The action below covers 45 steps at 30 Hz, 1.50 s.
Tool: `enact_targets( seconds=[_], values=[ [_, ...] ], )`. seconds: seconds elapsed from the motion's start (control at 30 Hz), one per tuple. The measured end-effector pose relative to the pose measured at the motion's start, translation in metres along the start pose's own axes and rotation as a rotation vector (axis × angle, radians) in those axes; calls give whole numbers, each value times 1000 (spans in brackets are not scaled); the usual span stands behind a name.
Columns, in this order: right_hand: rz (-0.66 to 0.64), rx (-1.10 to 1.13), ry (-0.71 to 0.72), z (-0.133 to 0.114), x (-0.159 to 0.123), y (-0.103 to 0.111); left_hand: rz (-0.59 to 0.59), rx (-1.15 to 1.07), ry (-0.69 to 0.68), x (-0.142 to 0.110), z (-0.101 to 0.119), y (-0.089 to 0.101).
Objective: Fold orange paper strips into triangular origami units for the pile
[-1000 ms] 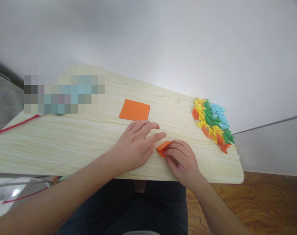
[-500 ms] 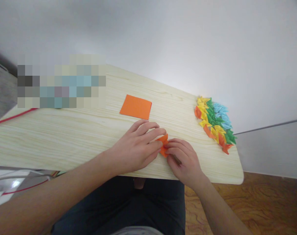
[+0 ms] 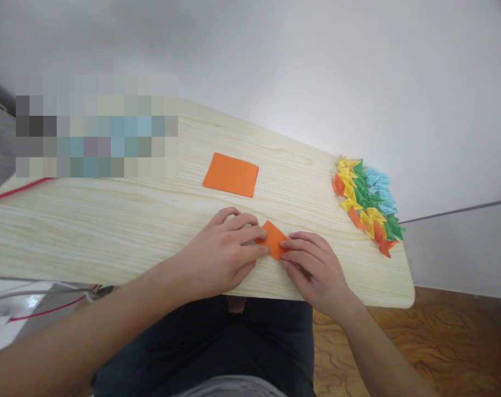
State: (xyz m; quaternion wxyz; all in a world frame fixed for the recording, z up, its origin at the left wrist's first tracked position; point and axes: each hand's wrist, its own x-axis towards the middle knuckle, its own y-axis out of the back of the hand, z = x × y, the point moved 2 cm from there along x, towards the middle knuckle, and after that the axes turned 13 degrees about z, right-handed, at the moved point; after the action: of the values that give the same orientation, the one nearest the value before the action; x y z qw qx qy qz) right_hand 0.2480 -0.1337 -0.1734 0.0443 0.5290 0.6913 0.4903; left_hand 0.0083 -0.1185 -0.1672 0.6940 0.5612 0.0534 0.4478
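A small folded piece of orange paper point(image 3: 273, 238) lies on the table between my hands, near the front edge. My left hand point(image 3: 227, 253) has its fingertips on the paper's left side, thumb and fingers closed at its edge. On the other side, my right hand point(image 3: 316, 267) pinches the right corner between thumb and fingers. Parts of the paper are hidden under the fingertips of both hands. Beyond my left hand lies a flat stack of orange paper sheets point(image 3: 231, 175).
Folded paper pieces point(image 3: 364, 198) in yellow, green, blue and orange are bunched at the right of the wooden table point(image 3: 122, 231), by the white wall point(image 3: 316, 71). A pixelated patch hides the far left. A red cable point(image 3: 19, 189) runs off the left side.
My left hand has come onto the orange paper, which stood partly open in my right hand and now lies flatter with a diamond-like face showing. The view has shifted slightly.
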Motion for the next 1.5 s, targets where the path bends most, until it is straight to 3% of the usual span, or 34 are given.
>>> enact_targets(
  seconds=[0.37,0.93,1.13,1.37,1.5],
  values=[
    [70,-22,-298,-3,21,-10,-13,-20,13,-4,1,0],
    [102,-132,-416,-4,20,-16,-11,-23,7,-8,8,-2],
    [99,-130,-429,-4,21,-16,-44,-56,85,-9,10,-4],
    [116,-132,-452,-5,19,-18,-72,-30,85,-5,13,-3],
    [178,-124,-493,-8,16,-21,-48,-17,90,-5,12,-5]
  ],
)
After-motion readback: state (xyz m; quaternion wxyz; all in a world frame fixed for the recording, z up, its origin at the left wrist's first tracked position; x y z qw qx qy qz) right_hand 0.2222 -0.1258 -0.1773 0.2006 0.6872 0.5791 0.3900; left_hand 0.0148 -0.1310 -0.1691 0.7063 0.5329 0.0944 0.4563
